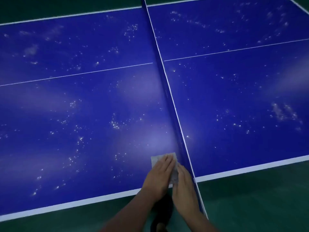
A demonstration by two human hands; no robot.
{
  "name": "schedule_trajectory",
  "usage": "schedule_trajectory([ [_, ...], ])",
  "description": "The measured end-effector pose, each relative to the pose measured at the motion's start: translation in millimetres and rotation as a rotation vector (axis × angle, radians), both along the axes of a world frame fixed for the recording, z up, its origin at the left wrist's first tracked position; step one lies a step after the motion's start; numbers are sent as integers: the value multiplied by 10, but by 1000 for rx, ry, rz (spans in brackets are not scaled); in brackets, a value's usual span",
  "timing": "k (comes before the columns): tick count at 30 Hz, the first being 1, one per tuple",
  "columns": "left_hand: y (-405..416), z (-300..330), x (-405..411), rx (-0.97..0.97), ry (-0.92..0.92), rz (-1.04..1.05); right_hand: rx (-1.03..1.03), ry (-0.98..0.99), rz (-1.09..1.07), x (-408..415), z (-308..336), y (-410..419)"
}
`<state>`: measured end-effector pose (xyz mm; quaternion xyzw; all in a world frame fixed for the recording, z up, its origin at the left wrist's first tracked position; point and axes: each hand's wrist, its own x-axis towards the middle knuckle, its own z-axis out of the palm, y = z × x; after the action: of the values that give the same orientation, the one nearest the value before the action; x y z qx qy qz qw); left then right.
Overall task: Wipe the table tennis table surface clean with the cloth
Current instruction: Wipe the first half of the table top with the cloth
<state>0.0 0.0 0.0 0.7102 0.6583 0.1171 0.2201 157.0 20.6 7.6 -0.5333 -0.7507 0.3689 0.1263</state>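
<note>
Both hands lie flat, fingers straight, on the white cloth (168,162) at the near edge of the blue counter (83,114). The left hand (158,175) presses the cloth's left part, and the right hand (183,185) lies just beside it, covering the right part. The cloth shows beyond the fingertips and between the two hands. The net (164,84) runs away from just right of the right hand. White specks dot the counter beyond and to both sides of the hands.
</note>
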Motion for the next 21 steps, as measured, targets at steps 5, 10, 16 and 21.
schedule_trajectory([
  [5,42,-248,-12,-45,280,-115,-40,-38,14,-73,59,151],
  [10,374,-383,-209,-58,330,-187,47,-105,-41,-183,-213,131],
  [16,1284,-431,-667,-88,258,-118,30,-145,-51,-357,-505,175],
  [21,1536,-491,-702,-134,189,-17,268,-377,69,-473,-816,374],
])
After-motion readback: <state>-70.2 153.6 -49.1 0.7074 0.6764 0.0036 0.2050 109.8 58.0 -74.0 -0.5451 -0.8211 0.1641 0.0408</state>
